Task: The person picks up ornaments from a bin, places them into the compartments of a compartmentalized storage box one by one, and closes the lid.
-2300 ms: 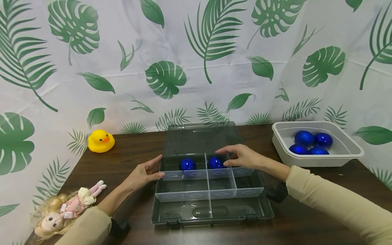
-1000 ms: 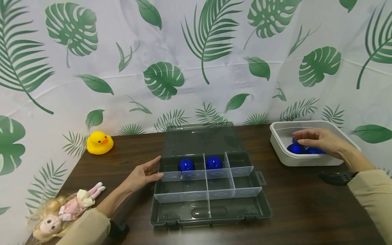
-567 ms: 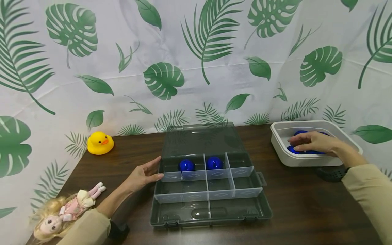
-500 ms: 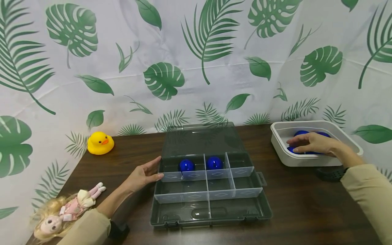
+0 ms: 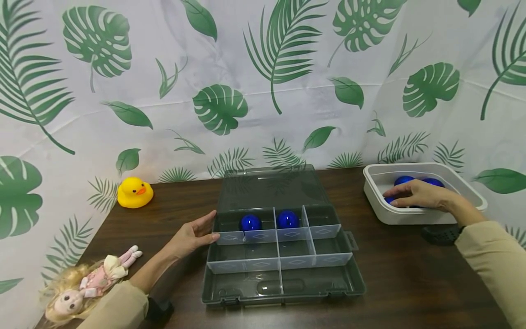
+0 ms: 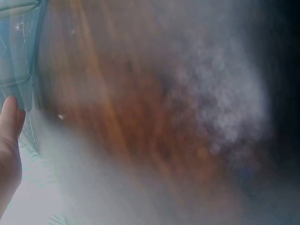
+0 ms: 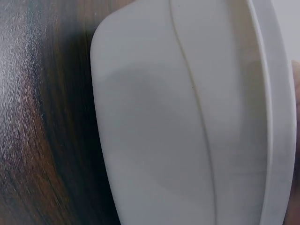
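My right hand (image 5: 423,194) reaches into the white plastic tub (image 5: 472,203), its fingers and thumb around a blue Christmas ball (image 5: 389,200) at the front left. That ball is mostly covered by the hand. Behind it lie two more blue balls (image 5: 404,180), partly hidden. With straight fingers, my left hand (image 5: 186,237) touches the left side of a smoky grey compartment box (image 5: 242,288). Two shiny blue balls sit in the box's back row, one in the left compartment (image 5: 250,222) and one in the middle (image 5: 287,219).
The box's see-through lid (image 5: 271,189) lies back towards the leaf-print cloth (image 5: 296,114). A yellow rubber duck (image 5: 134,193) stands at the back left, and a blond doll (image 5: 94,281) lies beside the left forearm. The tub's outer wall (image 7: 150,117) fills most of the right wrist view.
My right hand has let go of the ball in the box's middle back compartment, moved right to the tub and lowered onto a ball there. The left hand stays at the box.
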Tool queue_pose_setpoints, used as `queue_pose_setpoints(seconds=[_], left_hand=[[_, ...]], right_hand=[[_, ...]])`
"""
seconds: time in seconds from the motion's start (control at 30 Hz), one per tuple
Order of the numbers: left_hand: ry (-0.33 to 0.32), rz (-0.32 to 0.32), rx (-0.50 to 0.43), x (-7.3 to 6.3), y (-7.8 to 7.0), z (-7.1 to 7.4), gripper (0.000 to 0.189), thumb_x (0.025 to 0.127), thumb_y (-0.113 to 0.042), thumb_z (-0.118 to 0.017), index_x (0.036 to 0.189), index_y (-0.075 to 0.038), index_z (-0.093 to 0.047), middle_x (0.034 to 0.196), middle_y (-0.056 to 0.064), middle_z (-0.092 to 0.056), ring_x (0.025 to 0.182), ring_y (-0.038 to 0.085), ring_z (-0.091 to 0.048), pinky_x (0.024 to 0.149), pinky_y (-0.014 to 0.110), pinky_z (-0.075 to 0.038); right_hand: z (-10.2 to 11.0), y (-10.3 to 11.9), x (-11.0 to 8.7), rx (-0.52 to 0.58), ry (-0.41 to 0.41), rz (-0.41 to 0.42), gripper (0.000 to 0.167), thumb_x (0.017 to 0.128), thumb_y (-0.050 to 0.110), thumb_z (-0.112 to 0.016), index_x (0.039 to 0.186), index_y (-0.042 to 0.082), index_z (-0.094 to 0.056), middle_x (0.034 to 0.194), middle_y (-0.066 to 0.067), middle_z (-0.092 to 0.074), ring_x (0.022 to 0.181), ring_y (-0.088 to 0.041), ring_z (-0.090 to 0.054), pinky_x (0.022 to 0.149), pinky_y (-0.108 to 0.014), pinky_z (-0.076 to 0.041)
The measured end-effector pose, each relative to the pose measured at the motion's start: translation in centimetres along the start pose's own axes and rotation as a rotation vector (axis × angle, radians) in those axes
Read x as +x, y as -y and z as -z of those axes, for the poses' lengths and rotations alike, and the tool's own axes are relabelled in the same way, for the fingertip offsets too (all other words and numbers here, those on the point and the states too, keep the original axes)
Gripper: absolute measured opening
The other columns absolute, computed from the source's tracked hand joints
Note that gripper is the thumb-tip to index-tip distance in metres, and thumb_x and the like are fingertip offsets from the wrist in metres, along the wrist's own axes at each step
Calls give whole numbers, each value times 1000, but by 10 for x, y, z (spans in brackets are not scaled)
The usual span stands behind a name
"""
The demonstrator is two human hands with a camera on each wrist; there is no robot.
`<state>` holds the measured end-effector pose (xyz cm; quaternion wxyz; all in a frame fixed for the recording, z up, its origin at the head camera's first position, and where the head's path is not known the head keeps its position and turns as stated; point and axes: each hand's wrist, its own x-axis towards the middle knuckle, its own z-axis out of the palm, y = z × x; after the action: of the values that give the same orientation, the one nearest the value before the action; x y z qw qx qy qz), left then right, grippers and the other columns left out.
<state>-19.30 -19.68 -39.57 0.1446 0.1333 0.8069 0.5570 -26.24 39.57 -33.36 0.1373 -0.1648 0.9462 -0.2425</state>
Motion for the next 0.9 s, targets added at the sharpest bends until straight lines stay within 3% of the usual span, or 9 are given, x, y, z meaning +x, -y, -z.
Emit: queue_pose_setpoints(seconds=[0.13,0.27,0.33,0.47,0.53,0.6,0.7,0.77,0.9], left_hand=[[-4,0,1,0,0,-1,77,87,-20,-68,148,-1,-25,152,23,-22,135,42,-31,105,50,-32],[-5,-3,-3,1,0,0,77,87,-19,-68,148,-1,-25,152,23,-23,135,42,-31,106,50,-32],[-5,-2,-3,0,0,0,77,87,-19,-68,148,-1,-25,152,23,-22,135,42,-31,106,50,-32],[-1,2,7,0,-1,1,77,87,-22,-68,148,-2,-25,152,22,-22,135,42,-31,106,50,-32],[-1,6,10,-1,-1,2,77,87,-23,-68,148,-2,-25,153,22,-22,135,42,-30,105,50,-32],[-2,9,11,-1,-1,2,78,87,-23,-68,148,-2,-25,153,22,-22,136,42,-30,105,50,-32],[-6,7,9,-1,0,1,78,87,-23,-68,148,-2,-25,153,22,-22,135,42,-30,105,50,-32],[-12,5,4,0,0,0,78,86,-22,-69,148,-2,-26,152,22,-22,135,42,-31,105,50,-32],[-14,-2,-10,0,0,-1,77,86,-20,-69,147,0,-26,152,23,-23,134,42,-32,105,50,-32]], right_hand=[[3,0,-4,60,-84,-45,49,91,30,-62,130,0,-54,127,-25,-54,102,-17,-53,84,-37,-48],[9,2,-8,162,-173,-73,55,95,32,-56,136,-2,-44,133,-29,-47,101,-11,-54,84,-35,-52],[12,7,-11,222,-207,-92,60,96,35,-53,140,-2,-38,138,-29,-40,110,-21,-53,91,-44,-50],[14,23,-12,325,-260,-123,66,95,41,-50,145,3,-31,145,-28,-30,125,-47,-35,99,-67,-31],[12,34,-11,346,-281,-111,63,96,41,-50,145,6,-33,141,-14,-40,122,-36,-43,98,-64,-36],[7,48,-8,373,-292,-72,58,96,38,-51,144,8,-37,131,1,-49,116,-20,-48,96,-48,-45],[-5,71,-3,455,-250,55,49,97,27,-52,141,8,-42,119,17,-50,106,-2,-48,89,-23,-47],[-16,84,3,539,-179,146,45,97,21,-52,139,7,-44,122,13,-51,110,-3,-48,87,-13,-45],[-38,101,15,630,-55,249,40,97,15,-52,136,6,-47,124,8,-55,106,-7,-54,84,-15,-48]])
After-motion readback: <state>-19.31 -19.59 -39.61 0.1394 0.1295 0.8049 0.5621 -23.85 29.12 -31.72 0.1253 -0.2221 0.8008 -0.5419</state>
